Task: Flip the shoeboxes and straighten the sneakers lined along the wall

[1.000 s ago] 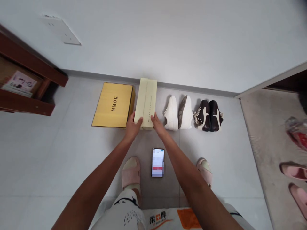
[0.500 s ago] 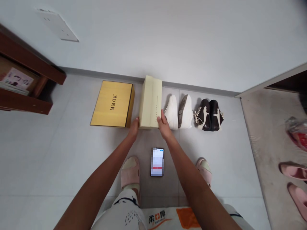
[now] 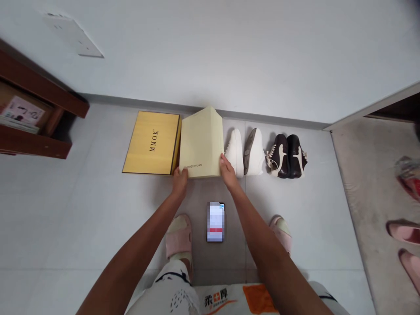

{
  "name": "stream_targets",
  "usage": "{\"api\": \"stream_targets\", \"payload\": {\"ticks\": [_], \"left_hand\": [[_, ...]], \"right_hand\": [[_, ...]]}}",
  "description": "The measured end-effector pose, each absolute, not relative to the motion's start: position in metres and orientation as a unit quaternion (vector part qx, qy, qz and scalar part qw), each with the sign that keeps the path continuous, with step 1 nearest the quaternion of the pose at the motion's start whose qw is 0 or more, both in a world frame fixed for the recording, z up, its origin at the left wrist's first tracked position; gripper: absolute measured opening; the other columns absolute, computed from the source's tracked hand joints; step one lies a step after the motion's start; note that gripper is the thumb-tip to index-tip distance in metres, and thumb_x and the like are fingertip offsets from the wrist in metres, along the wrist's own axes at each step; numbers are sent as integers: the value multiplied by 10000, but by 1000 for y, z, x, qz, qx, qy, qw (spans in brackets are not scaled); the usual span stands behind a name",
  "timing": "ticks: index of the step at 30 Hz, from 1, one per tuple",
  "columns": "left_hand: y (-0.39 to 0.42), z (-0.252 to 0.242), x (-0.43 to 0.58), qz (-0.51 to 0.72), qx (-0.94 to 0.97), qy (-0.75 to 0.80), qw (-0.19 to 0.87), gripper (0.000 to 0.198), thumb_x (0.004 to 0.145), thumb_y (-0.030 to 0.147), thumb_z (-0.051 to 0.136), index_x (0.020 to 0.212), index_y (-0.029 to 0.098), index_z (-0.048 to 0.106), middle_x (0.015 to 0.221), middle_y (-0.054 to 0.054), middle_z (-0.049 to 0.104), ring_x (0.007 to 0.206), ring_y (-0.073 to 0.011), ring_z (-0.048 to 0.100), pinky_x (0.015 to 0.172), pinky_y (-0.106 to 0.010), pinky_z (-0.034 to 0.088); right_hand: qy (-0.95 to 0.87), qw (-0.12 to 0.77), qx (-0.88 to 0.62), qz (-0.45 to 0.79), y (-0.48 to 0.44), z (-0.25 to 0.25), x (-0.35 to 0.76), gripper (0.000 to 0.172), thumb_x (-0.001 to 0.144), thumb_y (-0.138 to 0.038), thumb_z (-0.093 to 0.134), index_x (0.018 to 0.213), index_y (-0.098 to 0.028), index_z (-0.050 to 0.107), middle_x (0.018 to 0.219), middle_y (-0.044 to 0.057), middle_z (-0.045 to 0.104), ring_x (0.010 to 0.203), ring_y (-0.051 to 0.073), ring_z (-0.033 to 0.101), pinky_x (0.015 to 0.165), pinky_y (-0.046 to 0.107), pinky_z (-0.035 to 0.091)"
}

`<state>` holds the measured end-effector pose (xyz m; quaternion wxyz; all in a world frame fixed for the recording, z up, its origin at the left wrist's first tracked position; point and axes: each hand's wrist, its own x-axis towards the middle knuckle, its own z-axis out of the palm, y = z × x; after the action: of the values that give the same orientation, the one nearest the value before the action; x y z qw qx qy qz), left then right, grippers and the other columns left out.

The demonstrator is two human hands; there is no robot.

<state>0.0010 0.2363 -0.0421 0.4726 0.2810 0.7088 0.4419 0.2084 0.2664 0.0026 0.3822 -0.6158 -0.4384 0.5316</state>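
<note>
A cream shoebox (image 3: 198, 142) printed MEIZHIYUAN is tilted between my two hands, its broad face and right side showing. My left hand (image 3: 180, 181) grips its lower left corner, thumb on the front face. On the lower right edge, my right hand (image 3: 228, 171) has its fingers closed. Left of it, right up against the cream box, lies a yellow shoebox (image 3: 149, 144) marked MMOK. A pair of white shoes (image 3: 235, 153) stands just right of my right hand. Farther right is a pair of dark brown and white shoes (image 3: 281, 157).
A phone (image 3: 215, 222) lies on the floor between my feet in pink slippers (image 3: 179, 238). The wall (image 3: 229, 57) runs behind the boxes. A brown wooden shelf (image 3: 39, 87) stands at left. Pink shoes (image 3: 405, 232) and a doorway are at right.
The cream shoebox has turned over to the left, so its broad lettered face now shows. My left hand has moved left with it; my right hand stays at its right edge.
</note>
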Motion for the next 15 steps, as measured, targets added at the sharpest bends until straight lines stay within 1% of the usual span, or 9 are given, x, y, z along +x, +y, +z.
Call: {"api": "stream_targets", "payload": {"ticks": [1,3,6,8,10,13,15], "left_hand": [[234,-40,1,449,275,712,465,553,957,500,557,1401,171,532,1412,-175,636,1328,-265,604,1149,-446,464],[231,-35,3,453,263,721,453,594,965,473,567,1475,182,476,1526,-177,563,1408,-256,551,1219,-425,394],[230,-26,7,433,283,741,429,635,978,451,559,1545,201,423,1652,-154,438,1534,-251,415,1291,-408,285],[231,-21,7,410,306,754,411,662,979,452,554,1574,203,404,1685,-144,390,1586,-256,325,1317,-413,218],[231,-19,6,392,325,760,405,686,984,459,536,1598,192,382,1696,-155,367,1610,-271,267,1328,-435,176],[230,-20,4,376,342,757,410,697,991,454,509,1617,183,362,1700,-171,353,1618,-293,242,1330,-474,153],[230,-23,4,371,350,756,410,701,990,447,508,1624,192,355,1701,-165,351,1617,-293,243,1332,-474,142]], "right_hand": [[-427,369,-623,541,266,2,209,1074,843,-922,442,1599,-160,468,1689,117,401,1587,293,346,1331,462,224],[-424,352,-616,563,265,0,208,1061,833,-922,469,1600,-189,468,1679,106,423,1588,295,344,1332,465,217],[-437,361,-573,592,263,-5,205,970,863,-882,490,1588,-238,475,1619,84,516,1542,270,427,1304,445,294],[-436,364,-568,596,261,-11,202,902,897,-845,478,1569,-243,488,1580,85,563,1495,257,490,1274,441,351],[-429,357,-585,588,260,-17,200,844,929,-804,460,1550,-234,500,1568,92,572,1480,248,506,1263,443,365],[-428,347,-603,577,261,-24,199,805,963,-744,441,1556,-201,477,1589,113,544,1487,237,495,1268,436,354],[-428,342,-613,569,263,-26,198,802,975,-726,434,1574,-192,448,1614,120,513,1505,236,470,1283,444,325]]}}
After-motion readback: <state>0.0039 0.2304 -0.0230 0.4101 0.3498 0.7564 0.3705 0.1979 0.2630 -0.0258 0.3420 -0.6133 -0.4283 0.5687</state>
